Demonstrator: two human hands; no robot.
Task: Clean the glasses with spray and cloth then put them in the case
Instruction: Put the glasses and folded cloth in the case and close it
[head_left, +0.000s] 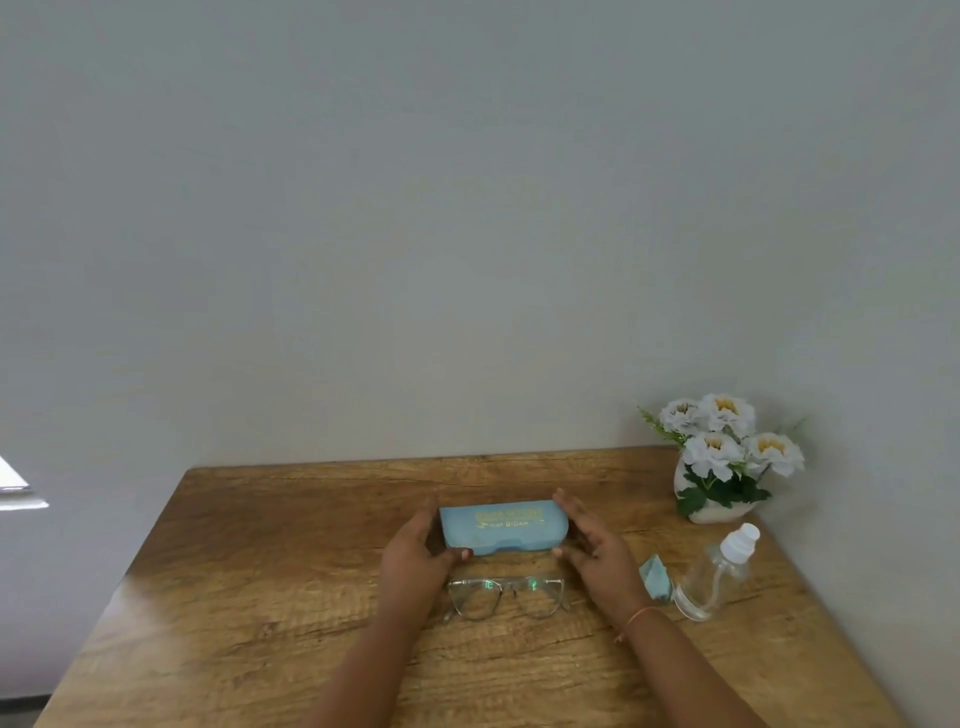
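Both forearms come in from the bottom edge, cut off below the elbow. The right wrist carries a thin thread (638, 616).

Between the wrists the glasses (506, 597) lie on the table (260, 597), lenses towards the person. Their clear frame is hard to pick out from the wood, and the right forearm hides their right end.

Just beyond them lies the blue case (501, 527), lid down. The top line of its gold print is too blurred to read.

The left hand (413, 558) grips the case's left end, with the thumb at the near edge. Its fingers (431, 506) are curled behind the far side and smeared by blur. The right hand (597, 553) holds the right end the same way, thumb at the near corner and fingers fairly straight along the far corner.

To the right, a small blue cloth (655, 577) sits crumpled, partly behind the right wrist. Just beside the cloth, the clear spray (719, 574) lies on its side, white cap pointing away.

In the far right corner stands a white pot of white flowers (727, 447), against the plain wall (467, 234). At the left edge a bright sliver (15, 488) is cut off, and what it is cannot be told.
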